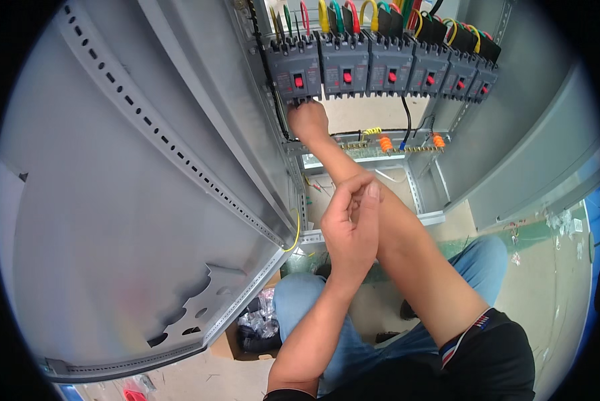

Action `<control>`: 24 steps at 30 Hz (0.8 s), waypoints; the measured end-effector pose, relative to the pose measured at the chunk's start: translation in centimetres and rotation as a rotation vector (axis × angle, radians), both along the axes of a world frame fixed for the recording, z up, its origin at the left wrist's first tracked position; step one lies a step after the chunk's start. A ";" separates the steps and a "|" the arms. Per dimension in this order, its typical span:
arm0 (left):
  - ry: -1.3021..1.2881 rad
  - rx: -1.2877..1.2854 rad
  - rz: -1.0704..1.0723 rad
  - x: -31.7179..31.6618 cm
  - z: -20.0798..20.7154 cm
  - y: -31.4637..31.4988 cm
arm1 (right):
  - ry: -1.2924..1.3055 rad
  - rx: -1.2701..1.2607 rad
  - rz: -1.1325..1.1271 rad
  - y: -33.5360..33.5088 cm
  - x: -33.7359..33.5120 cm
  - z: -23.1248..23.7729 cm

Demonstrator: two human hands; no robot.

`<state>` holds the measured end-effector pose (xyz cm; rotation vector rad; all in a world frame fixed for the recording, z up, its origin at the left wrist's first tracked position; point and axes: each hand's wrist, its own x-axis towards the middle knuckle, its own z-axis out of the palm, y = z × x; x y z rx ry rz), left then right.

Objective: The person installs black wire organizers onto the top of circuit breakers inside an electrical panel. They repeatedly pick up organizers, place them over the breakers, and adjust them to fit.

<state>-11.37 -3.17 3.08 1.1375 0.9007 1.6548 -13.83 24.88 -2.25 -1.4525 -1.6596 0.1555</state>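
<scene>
A row of dark grey circuit breakers with red toggles runs across the top of an open metal cabinet. My right hand point(308, 121) reaches up to the lower edge of the leftmost circuit breaker point(296, 71). It looks closed, its fingertips partly hidden against the breaker's underside, and what they grip does not show. Lower down, in front of my right forearm, my left hand point(352, 224) is raised with the fingers curled in and the thumb upright. The inside of its grasp is hidden.
Below the breakers runs a brass terminal bar point(417, 150) with orange insulators point(386, 144). A black cable point(407, 120) hangs down to it. The grey cabinet door point(126, 220) stands at the left, a grey side panel point(547, 154) at the right. A cardboard box point(228, 342) holds plastic-wrapped parts.
</scene>
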 end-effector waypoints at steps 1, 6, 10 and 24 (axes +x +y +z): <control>-0.009 0.021 -0.002 0.2 0.2 0.2 | -0.006 -0.009 -0.011 0.5 0.2 -0.2; -0.048 0.048 0.016 -0.6 -0.6 0.6 | 0.144 -0.187 0.037 -1.4 -0.6 1.4; -0.017 0.050 0.073 -1.1 -1.7 0.7 | 0.044 -0.612 0.433 -4.9 3.1 -2.6; 0.527 -0.674 0.622 -20.4 -23.1 -23.7 | -0.205 -1.010 0.460 -20.4 40.2 -2.9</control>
